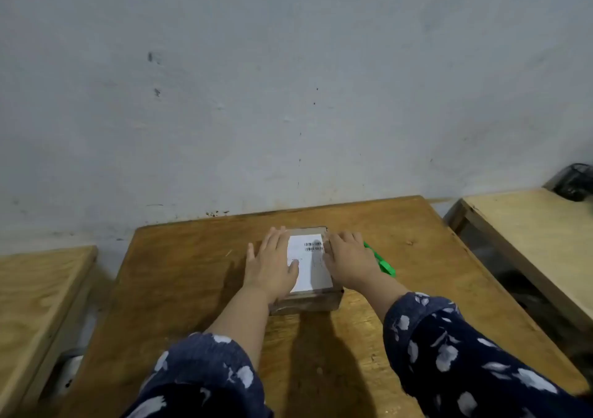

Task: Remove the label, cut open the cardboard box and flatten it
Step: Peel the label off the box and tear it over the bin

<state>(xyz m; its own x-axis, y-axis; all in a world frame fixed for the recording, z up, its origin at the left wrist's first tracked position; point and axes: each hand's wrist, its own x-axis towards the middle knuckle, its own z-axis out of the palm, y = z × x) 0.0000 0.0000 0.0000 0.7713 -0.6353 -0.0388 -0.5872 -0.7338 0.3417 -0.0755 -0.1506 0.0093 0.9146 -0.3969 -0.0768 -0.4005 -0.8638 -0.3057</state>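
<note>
A small brown cardboard box (pixel 308 302) sits closed on the wooden table (pixel 179 276), towards its far side. A white label (pixel 309 263) with barcodes covers most of its top. My left hand (pixel 271 265) lies flat on the box's left part, fingers spread, thumb on the label. On the right part rests my right hand (pixel 348 260), palm down, fingers pointing away from me. A green cutter (pixel 382 262) lies on the table just right of the box, partly hidden under my right hand.
A grey wall (pixel 288 97) rises right behind the table. A second wooden table (pixel 539 234) stands to the right across a narrow gap, with a dark object (pixel 574 182) on its far end. A third wooden surface (pixel 35 305) is at the left.
</note>
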